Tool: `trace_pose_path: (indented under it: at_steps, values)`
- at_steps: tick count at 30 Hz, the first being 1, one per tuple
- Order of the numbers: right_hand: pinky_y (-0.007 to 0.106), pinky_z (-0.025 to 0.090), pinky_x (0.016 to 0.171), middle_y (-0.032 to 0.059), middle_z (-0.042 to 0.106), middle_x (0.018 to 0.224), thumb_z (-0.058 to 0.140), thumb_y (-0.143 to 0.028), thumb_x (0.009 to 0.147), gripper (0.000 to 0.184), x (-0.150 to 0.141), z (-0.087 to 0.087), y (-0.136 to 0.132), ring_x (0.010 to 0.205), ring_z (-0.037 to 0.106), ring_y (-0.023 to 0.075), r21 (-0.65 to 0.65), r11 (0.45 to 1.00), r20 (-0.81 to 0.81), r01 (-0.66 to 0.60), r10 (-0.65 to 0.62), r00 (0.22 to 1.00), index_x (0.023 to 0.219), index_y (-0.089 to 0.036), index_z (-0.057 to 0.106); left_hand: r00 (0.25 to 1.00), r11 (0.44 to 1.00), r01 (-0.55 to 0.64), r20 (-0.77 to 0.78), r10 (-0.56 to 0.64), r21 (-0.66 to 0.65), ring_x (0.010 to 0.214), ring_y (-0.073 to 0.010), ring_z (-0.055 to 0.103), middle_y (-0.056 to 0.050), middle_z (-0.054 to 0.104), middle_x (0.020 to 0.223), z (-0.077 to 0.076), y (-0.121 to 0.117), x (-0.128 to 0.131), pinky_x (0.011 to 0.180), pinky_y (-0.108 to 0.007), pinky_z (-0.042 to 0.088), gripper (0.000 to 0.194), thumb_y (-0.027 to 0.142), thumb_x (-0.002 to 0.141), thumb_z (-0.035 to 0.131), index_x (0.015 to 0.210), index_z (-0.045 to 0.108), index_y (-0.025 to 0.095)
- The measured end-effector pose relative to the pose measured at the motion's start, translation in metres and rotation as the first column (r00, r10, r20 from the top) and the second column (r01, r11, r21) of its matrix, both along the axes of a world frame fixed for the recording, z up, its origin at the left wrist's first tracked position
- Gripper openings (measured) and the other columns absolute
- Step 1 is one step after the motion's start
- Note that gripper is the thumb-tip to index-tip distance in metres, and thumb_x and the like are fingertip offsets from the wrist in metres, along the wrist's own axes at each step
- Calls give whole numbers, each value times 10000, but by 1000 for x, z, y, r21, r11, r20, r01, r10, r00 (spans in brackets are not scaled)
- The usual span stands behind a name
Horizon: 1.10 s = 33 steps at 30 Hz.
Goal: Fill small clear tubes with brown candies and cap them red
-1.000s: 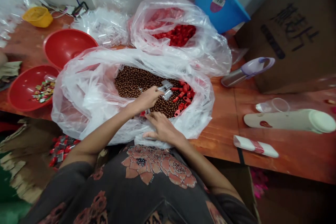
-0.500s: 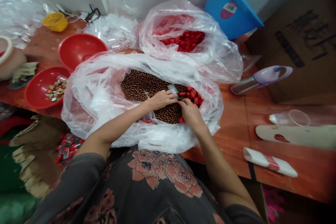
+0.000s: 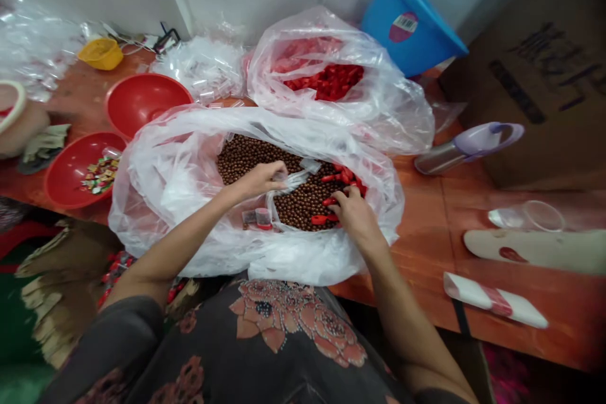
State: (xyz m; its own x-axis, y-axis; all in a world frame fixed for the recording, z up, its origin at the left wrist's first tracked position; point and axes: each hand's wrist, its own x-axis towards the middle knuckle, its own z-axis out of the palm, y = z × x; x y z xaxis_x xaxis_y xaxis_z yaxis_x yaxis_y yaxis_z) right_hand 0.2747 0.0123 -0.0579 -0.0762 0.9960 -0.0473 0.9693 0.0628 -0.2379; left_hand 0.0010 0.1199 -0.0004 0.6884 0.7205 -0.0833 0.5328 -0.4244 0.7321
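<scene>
Inside the open plastic sack (image 3: 156,202), the left hand (image 3: 258,180) closes in a narrow pinch on a small clear bag (image 3: 296,180), its long axis running right toward the right hand (image 3: 355,214), whose curled fingers (image 3: 343,197), grip unclear, rest on red plastic pieces (image 3: 326,219) among brown beads (image 3: 246,158).

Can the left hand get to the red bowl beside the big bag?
Probably yes, but not straight across. The left hand is down inside the clear plastic bag, and the bag's bulging side lies between it and the red bowl. Lifting up and over that soft plastic looks possible.
</scene>
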Motion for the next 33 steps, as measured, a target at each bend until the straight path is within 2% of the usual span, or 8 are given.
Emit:
trace_pose_path:
  at_steps: [3, 7, 11, 15, 20, 26, 30, 33]
  values:
    - [328, 487, 698, 115, 563, 1070, 502, -255, 932, 221, -3, 3, -1, 787, 627, 216, -13, 1000, -23, 23, -24, 999, 1087, -185, 643, 979, 986, -160, -133, 152, -52, 796, -165, 582, -12, 640, 855, 8, 10, -54, 723, -259, 437, 227, 244, 711, 743, 908, 661, 166]
    - [343, 497, 715, 129, 599, 1120, 436, -278, 966, 308, -11, 2, -3, 850, 643, 240, 86, 996, -150, 28, -15, 989, 1205, -176, 603, 919, 899, -371, -232, 319, -232, 545, -118, 522, 52, 577, 630, -13, 29, -82, 536, -230, 399, 485, 158, 610, 798, 1057, 610, 161]
    - [392, 512, 786, 136, 664, 1091, 416, -435, 983, 379, -15, -1, -10, 926, 653, 276, 155, 987, -297, 41, 7, 955, 1135, -170, 641, 890, 847, -455, -116, 441, -274, 524, -118, 547, 27, 602, 623, -40, 50, -59, 484, -216, 413, 402, 201, 581, 848, 887, 590, 157]
    - [410, 507, 833, 123, 706, 1024, 472, -553, 938, 429, -15, 0, -20, 918, 662, 271, 150, 983, -467, 108, -26, 884, 1059, -184, 655, 897, 865, -426, 0, 442, -266, 523, -126, 575, -8, 646, 646, -51, 64, -28, 472, -217, 426, 302, 220, 648, 810, 885, 644, 135]
    - [345, 518, 716, 65, 682, 906, 597, -561, 861, 392, -21, 2, -30, 772, 647, 208, -27, 958, -732, 287, -215, 647, 1015, -201, 608, 813, 824, -482, 200, 547, -297, 515, -120, 578, 36, 618, 605, -61, 68, 0, 499, -209, 426, 394, 175, 631, 808, 931, 553, 153]
    - [320, 500, 779, 16, 649, 870, 702, -460, 801, 280, -30, 6, -32, 800, 613, 172, -91, 934, -888, 346, -233, 397, 898, -218, 600, 739, 756, -512, 240, 630, -409, 641, -156, 625, 13, 658, 704, -68, 71, 20, 629, -261, 477, 537, 147, 519, 858, 908, 488, 164]
    - [340, 494, 823, 30, 673, 921, 727, -436, 773, 281, -31, 8, -33, 854, 622, 185, -117, 929, -892, 350, -253, 375, 907, -216, 614, 709, 743, -459, 303, 637, -488, 719, -155, 618, 8, 649, 751, -70, 68, 21, 722, -284, 471, 523, 80, 486, 820, 894, 502, 159]
    - [363, 497, 832, 39, 668, 966, 721, -412, 762, 292, -28, 2, -33, 865, 634, 196, -123, 930, -854, 346, -277, 441, 941, -218, 597, 666, 722, -389, 366, 650, -572, 729, -142, 607, 20, 633, 755, -72, 63, 20, 740, -288, 463, 516, 73, 470, 806, 880, 506, 161]
